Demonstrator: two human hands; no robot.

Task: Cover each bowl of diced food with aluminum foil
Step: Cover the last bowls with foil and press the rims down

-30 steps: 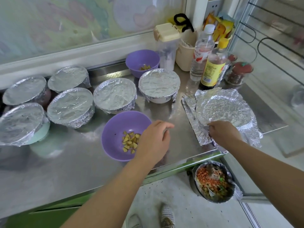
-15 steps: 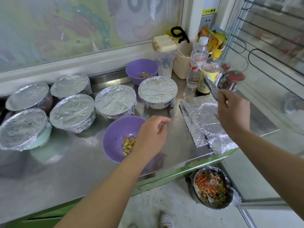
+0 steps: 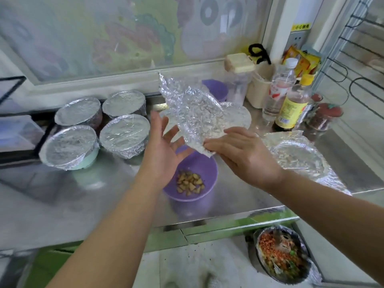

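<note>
My right hand (image 3: 242, 153) is pinching a crinkled aluminum foil sheet (image 3: 193, 113) above the uncovered purple plastic bowl (image 3: 204, 169); my left hand (image 3: 164, 150) is waiting spread wide.

Crinkled shiny foil sheet (image 3: 193, 113); smooth purple plastic bowl (image 3: 205, 169); glossy steel counter (image 3: 104, 196).

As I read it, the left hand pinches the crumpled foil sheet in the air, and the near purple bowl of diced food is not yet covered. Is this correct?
Not quite: the head view shows the right hand pinching the foil sheet; the left hand is open beside it. The near purple bowl is indeed not yet covered.
</note>
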